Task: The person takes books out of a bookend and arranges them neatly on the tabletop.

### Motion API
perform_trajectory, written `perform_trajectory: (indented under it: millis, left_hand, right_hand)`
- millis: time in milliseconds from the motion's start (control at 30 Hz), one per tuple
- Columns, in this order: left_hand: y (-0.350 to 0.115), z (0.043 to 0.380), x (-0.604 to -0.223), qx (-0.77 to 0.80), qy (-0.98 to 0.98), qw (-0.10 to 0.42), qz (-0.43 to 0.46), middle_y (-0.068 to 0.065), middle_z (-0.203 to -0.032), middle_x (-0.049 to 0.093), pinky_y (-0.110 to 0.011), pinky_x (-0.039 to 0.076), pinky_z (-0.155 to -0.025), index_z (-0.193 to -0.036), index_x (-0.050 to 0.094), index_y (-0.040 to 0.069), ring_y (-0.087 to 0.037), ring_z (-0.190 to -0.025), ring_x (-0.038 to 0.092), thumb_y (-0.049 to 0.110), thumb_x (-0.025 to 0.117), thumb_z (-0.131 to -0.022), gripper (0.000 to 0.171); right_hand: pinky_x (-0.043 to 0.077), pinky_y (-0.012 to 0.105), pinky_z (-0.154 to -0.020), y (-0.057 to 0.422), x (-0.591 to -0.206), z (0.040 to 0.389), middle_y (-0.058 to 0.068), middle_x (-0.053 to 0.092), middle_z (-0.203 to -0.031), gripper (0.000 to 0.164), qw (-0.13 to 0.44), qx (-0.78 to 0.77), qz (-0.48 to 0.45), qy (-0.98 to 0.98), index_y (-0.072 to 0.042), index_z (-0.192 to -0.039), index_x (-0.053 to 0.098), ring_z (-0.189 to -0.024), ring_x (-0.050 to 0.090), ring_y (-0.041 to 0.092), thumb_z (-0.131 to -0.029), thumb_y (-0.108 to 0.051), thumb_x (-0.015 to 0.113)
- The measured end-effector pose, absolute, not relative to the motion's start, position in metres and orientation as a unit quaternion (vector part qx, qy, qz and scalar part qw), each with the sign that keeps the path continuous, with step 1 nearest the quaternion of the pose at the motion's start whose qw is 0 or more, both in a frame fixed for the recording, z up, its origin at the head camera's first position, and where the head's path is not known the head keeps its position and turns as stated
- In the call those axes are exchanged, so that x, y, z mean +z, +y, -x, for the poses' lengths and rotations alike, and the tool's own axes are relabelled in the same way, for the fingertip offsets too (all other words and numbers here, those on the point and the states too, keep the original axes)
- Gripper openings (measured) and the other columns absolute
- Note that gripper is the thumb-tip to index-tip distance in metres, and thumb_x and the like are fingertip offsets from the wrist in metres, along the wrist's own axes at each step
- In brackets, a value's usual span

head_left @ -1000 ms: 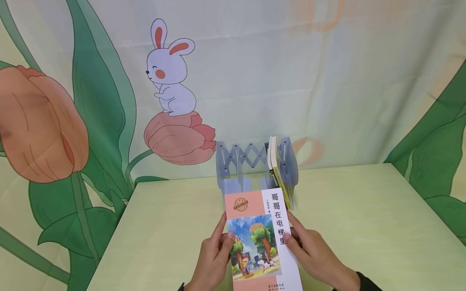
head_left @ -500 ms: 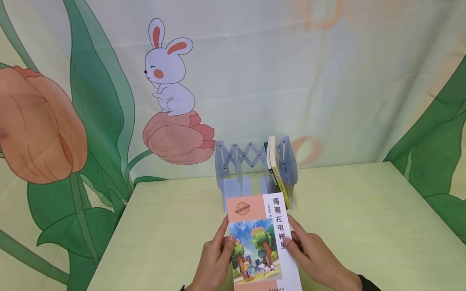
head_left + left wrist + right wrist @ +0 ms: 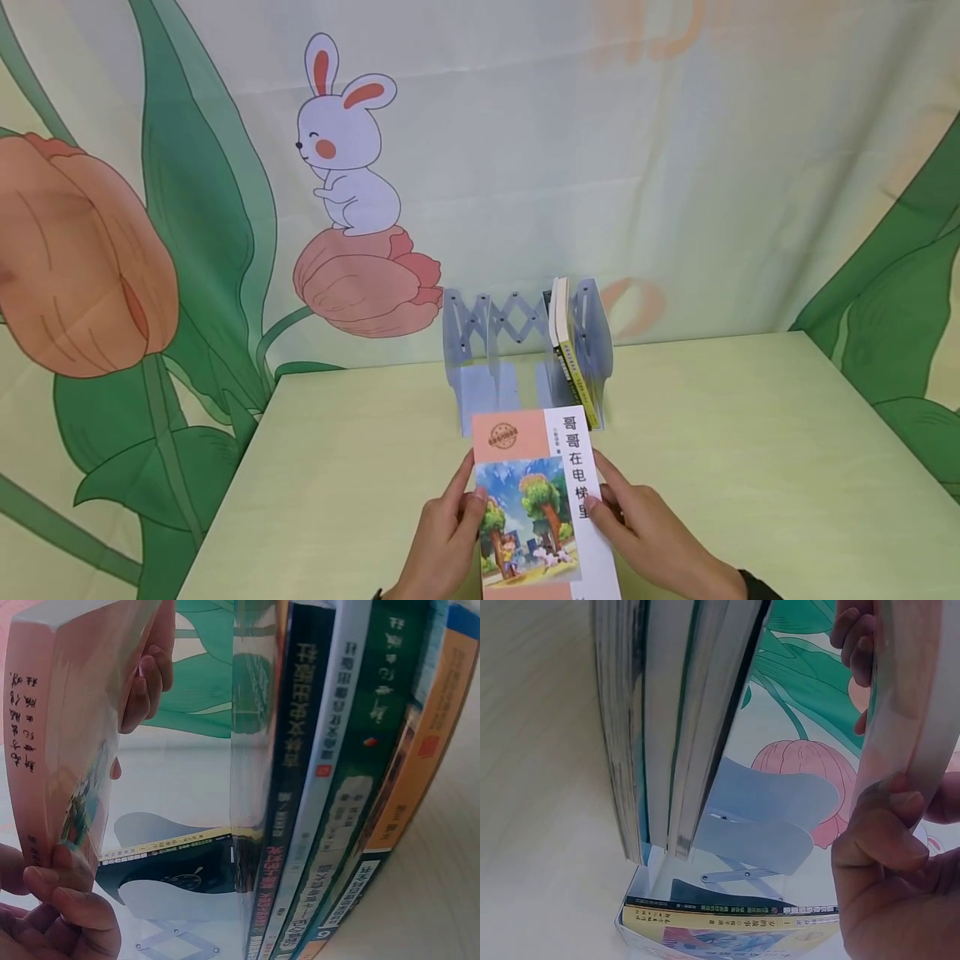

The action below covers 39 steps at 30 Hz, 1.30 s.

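Observation:
A paperback book [image 3: 525, 508] with a pink and white cover and a picture of trees is held up flat toward the head camera. My left hand [image 3: 441, 533] grips its left edge, thumb on the cover and fingers behind. On the opposite edge, my right hand [image 3: 660, 533] pinches it the same way. Beneath the held book, both wrist views show a stack of several books [image 3: 345, 787] lying on the table, hidden in the head view. The held book is raised above that stack.
Behind the held book stands a blue-grey expandable book rack [image 3: 480, 392]. A few upright books [image 3: 572, 367] lean in its right-hand section. The pale green table [image 3: 337, 467] ends at a printed cloth backdrop [image 3: 525, 167] with a rabbit and tulips.
The book and both hands have sunk slightly toward the bottom of the head view, uncovering more of the rack's base. The grip of both hands stays the same.

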State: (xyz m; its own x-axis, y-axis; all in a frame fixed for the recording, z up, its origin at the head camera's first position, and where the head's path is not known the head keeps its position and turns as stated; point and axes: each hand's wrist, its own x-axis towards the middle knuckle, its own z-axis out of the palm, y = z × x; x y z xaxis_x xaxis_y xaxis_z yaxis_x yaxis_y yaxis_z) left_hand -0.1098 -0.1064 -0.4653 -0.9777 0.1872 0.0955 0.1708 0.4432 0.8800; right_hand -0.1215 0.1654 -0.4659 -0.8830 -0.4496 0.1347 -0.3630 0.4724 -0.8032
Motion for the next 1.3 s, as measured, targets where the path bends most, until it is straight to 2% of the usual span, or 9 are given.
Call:
perform_trajectory:
  millis: [433,633,867,1300]
  left_hand:
    - [-0.107,0.110,-0.472,0.522,0.846,0.049,-0.094,0.005,-0.055,0.037,-0.022,0.027,-0.050,-0.156,0.027,0.015,-0.004,-0.045,0.024,0.042,0.036,-0.106,0.058]
    - [-0.107,0.110,-0.475,0.517,0.850,0.056,-0.090,0.005,-0.055,0.037,-0.023,0.026,-0.050,-0.156,0.026,0.014,-0.006,-0.045,0.024,0.043,0.035,-0.106,0.059]
    - [-0.107,0.110,-0.478,0.508,0.854,0.064,-0.090,0.006,-0.054,0.036,-0.022,0.026,-0.049,-0.156,0.026,0.012,-0.005,-0.044,0.023,0.044,0.035,-0.106,0.060]
    - [-0.108,0.109,-0.481,0.505,0.856,0.070,-0.088,0.007,-0.055,0.038,-0.023,0.028,-0.049,-0.156,0.027,0.010,-0.005,-0.044,0.024,0.046,0.034,-0.106,0.062]
  right_hand:
    - [0.048,0.020,-0.065,0.168,-0.471,0.120,-0.003,0.073,-0.102,0.061,0.089,-0.456,0.219,0.858,-0.018,-0.158,0.019,-0.076,0.062,0.000,-0.105,-0.032,0.046]
    - [0.048,0.020,-0.066,0.168,-0.475,0.120,-0.002,0.074,-0.103,0.061,0.089,-0.459,0.225,0.855,-0.019,-0.158,0.019,-0.076,0.063,0.000,-0.105,-0.032,0.046]
    - [0.047,0.020,-0.068,0.169,-0.476,0.120,-0.002,0.072,-0.112,0.064,0.134,-0.472,0.209,0.846,-0.017,-0.158,0.017,-0.084,0.064,0.001,-0.104,-0.036,0.046]
    - [0.047,0.020,-0.070,0.170,-0.480,0.120,-0.002,0.071,-0.114,0.064,0.150,-0.469,0.209,0.845,-0.014,-0.158,0.018,-0.084,0.063,0.001,-0.104,-0.037,0.046]
